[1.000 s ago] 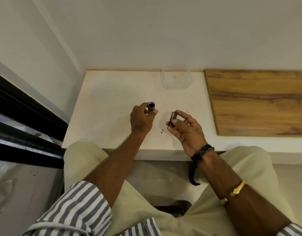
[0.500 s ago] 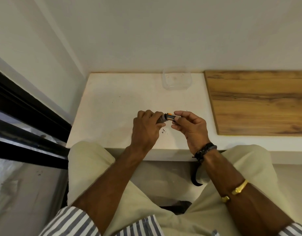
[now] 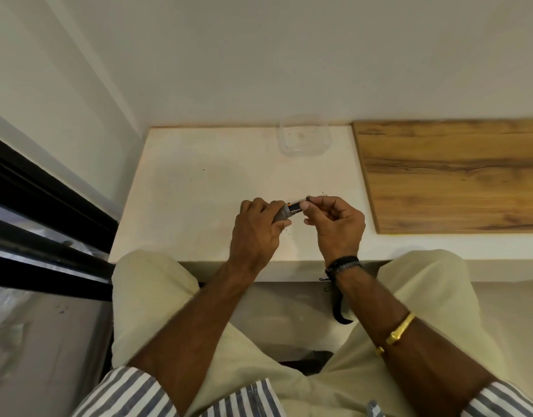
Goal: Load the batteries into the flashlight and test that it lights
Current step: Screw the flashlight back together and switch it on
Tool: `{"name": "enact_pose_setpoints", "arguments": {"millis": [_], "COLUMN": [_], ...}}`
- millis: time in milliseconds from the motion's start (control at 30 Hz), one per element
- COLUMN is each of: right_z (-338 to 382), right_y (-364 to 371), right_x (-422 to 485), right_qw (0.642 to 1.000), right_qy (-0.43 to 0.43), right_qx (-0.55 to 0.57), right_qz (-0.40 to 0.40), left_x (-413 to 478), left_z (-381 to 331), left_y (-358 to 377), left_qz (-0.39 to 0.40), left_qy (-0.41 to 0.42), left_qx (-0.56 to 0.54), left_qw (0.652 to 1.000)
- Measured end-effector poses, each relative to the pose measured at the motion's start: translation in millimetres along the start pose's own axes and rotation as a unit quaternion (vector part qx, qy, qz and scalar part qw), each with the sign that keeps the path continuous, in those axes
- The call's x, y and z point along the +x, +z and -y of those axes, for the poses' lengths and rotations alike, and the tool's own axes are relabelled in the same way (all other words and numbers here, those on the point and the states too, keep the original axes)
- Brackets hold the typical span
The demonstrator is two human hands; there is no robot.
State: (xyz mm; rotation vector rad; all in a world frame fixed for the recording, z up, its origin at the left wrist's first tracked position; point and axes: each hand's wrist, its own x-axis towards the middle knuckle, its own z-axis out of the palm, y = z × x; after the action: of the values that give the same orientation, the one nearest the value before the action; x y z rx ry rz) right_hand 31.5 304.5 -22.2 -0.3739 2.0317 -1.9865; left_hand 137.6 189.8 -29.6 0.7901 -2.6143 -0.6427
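plain pale wall [image 3: 289,55], white counter [image 3: 199,191], wooden board [image 3: 454,176], dark window frame [image 3: 33,206]

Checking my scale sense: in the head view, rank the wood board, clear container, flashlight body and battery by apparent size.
1. wood board
2. clear container
3. flashlight body, mostly hidden in the left hand
4. battery, partly inserted; unsure against the flashlight

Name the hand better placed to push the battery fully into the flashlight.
Right. The right hand pinches the battery by its outer end, lined up with the tube mouth; the left hand is wrapped around the flashlight body, steadying it.
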Motion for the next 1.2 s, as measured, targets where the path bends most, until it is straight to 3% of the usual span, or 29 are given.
{"name": "enact_pose_setpoints", "arguments": {"millis": [100,467,633,700,800,967,1100,1200], "right_z": [-3,-16,-19,-23,-34,-48,-48,-40], "right_y": [3,11,-8,-22,-32,-26,-26,-22], "right_x": [-2,-10,17,32,45,52,50,48], "right_qw": [1.0,0.993,0.992,0.977,0.925,0.867,0.86,0.887], "right_qy": [-0.008,-0.031,0.054,0.041,-0.008,-0.03,-0.043,-0.086], "right_qx": [-0.008,-0.097,-0.111,-0.204,-0.379,-0.491,-0.503,-0.449], "right_qz": [-0.017,0.056,-0.036,-0.042,0.025,0.08,0.079,0.071], "left_x": [-1,0,3,4,4,0,0,1], "left_z": [-2,-3,4,6,7,9,9,8], "left_y": [1,2,4,5,9,13,13,13], "left_qz": [-0.006,0.001,0.012,0.013,0.026,0.045,0.046,0.041], "left_qy": [-0.004,0.013,-0.007,-0.011,-0.022,-0.022,-0.022,-0.02], "left_qx": [0.0,0.007,0.001,-0.008,-0.034,-0.045,-0.049,-0.051], "left_qw": [1.0,1.0,1.0,1.0,0.999,0.998,0.998,0.998]}}
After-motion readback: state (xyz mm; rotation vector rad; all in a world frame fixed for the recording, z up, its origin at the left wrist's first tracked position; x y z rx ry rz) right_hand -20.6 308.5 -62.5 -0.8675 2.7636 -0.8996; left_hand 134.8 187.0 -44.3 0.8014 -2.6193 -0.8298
